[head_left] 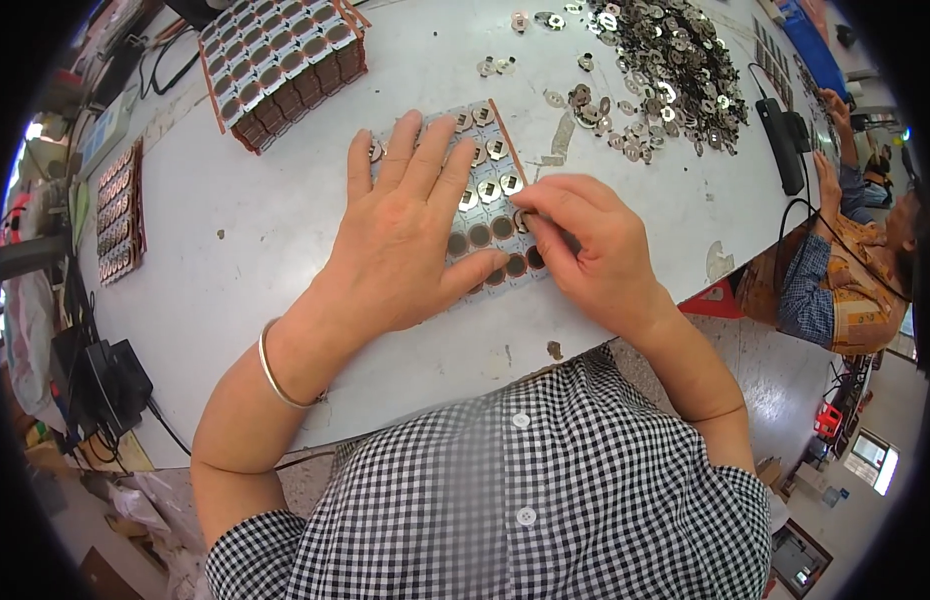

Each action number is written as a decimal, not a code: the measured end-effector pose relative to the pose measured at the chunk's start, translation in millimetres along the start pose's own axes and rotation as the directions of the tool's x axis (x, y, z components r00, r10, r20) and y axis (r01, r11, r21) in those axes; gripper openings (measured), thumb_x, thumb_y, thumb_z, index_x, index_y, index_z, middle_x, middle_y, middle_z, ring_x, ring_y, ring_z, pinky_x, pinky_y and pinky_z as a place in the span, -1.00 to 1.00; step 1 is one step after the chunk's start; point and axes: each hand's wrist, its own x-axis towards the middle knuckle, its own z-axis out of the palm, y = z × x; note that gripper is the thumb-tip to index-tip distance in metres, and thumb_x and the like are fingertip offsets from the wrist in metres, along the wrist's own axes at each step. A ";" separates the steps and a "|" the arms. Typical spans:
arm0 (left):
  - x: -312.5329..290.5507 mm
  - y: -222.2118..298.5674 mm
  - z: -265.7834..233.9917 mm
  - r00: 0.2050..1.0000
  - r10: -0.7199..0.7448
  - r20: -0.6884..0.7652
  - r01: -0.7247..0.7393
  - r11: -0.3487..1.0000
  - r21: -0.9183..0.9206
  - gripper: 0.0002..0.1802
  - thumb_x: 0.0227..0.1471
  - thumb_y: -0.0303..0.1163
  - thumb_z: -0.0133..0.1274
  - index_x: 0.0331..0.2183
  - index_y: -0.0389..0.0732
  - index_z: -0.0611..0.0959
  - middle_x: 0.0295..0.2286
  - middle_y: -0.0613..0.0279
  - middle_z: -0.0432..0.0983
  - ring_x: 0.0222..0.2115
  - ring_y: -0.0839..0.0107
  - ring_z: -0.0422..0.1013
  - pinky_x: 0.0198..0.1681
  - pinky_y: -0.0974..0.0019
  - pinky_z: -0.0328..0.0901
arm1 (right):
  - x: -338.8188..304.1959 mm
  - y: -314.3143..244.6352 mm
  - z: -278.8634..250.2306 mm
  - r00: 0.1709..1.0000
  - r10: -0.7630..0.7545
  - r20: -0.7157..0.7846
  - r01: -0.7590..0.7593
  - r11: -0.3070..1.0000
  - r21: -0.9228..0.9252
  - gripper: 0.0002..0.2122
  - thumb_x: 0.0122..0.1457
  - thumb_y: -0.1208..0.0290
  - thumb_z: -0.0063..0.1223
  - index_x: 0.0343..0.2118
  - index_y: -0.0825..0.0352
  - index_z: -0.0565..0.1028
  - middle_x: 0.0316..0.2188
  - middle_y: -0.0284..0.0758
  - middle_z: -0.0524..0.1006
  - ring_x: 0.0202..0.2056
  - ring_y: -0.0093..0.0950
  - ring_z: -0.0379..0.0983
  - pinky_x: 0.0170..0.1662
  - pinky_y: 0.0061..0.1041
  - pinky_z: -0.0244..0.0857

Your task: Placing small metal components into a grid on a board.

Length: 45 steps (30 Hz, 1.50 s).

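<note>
A panel of small circuit boards [493,208] lies on the white table in front of me. Shiny round metal clips [488,190] sit on its far rows, while the nearer rows show bare dark round pads [480,236]. My left hand [393,235] rests flat over the panel's left part, fingers spread, hiding what is beneath. At the panel's right edge, the thumb and forefinger of my right hand [597,240] pinch a small round metal clip [522,222] over a pad. The fingertips cover part of that clip.
Loose metal clips [675,75] are heaped at the far right, with a few strays nearer. A tall stack of panels [285,60] stands at the far left; another panel stack [120,215] lies left. A black power strip [780,145] is at right, near a co-worker [845,270].
</note>
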 end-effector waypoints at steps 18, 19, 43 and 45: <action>-2.4 0.6 2.7 1.000 -0.002 0.011 0.002 0.999 0.042 -0.04 -0.03 0.10 0.26 0.17 -0.47 0.44 0.22 -0.25 0.24 0.28 -0.23 0.10 0.30 -0.42 -0.12 | -4.6 -12.8 2.9 0.999 0.032 -0.001 -0.032 0.999 -0.019 -0.66 0.06 0.66 0.20 -0.06 0.30 0.56 -0.18 -0.24 0.61 -0.32 -0.28 0.61 -0.28 -0.38 0.51; -2.7 0.5 2.7 1.000 -0.001 0.011 0.001 0.999 0.042 -0.04 -0.03 0.10 0.26 0.17 -0.47 0.44 0.22 -0.25 0.24 0.28 -0.23 0.10 0.30 -0.42 -0.12 | -2.2 -15.2 1.0 0.998 0.062 0.011 -0.062 0.998 -0.019 -0.65 0.06 0.66 0.20 -0.05 0.30 0.55 -0.18 -0.23 0.60 -0.32 -0.28 0.60 -0.27 -0.39 0.50; -0.5 4.0 -4.5 0.990 -0.053 0.133 0.051 0.999 0.020 0.03 0.02 0.12 0.20 0.26 -0.45 0.30 0.29 -0.26 0.13 0.34 -0.25 -0.01 0.35 -0.37 -0.23 | -4.8 -10.0 4.1 1.000 -0.008 0.029 0.010 0.997 -0.081 -0.57 0.08 0.67 0.19 0.06 0.33 0.48 -0.24 -0.20 0.60 -0.43 -0.34 0.58 -0.39 -0.43 0.47; -0.4 3.4 -4.8 0.989 -0.044 0.141 0.042 0.999 0.016 0.03 0.02 0.12 0.20 0.26 -0.46 0.30 0.29 -0.26 0.12 0.34 -0.25 -0.02 0.35 -0.37 -0.25 | -9.4 -13.1 6.6 1.000 0.007 0.024 -0.005 0.995 -0.096 -0.57 0.08 0.66 0.18 0.07 0.35 0.46 -0.21 -0.15 0.59 -0.37 -0.23 0.61 -0.36 -0.35 0.52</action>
